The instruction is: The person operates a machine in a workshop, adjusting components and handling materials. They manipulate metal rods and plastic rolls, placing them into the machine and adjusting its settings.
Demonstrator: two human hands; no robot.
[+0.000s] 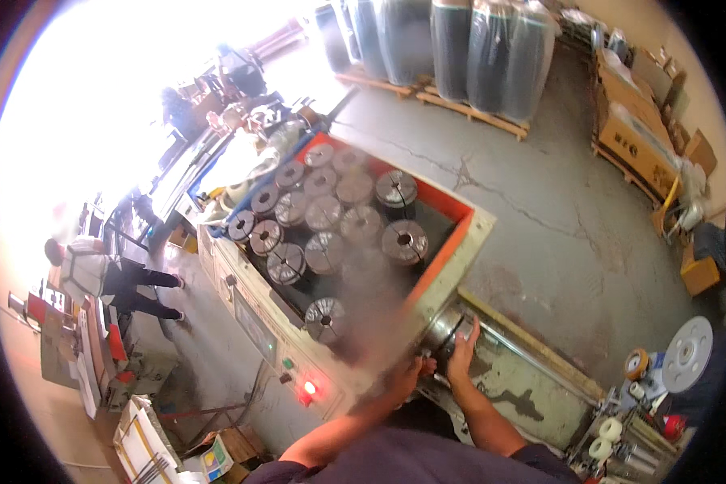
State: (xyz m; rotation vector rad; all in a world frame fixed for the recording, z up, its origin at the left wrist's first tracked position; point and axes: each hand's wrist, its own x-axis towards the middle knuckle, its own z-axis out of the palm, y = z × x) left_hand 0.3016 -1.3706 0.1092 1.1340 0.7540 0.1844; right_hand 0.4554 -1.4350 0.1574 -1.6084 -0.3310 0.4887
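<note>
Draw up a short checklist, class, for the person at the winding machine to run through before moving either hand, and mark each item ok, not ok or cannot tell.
1. Right hand on the metal cylinder at the machine's end: ok, fingers wrap it.
2. Left hand placed by the cylinder: cannot tell, blurred.
3. Red lamp on the control panel: lit; meaning cannot tell.
4. Wire spools seated in the orange tray: ok, all upright.
5. Other person away from the machine: ok, standing at a far bench.
</note>
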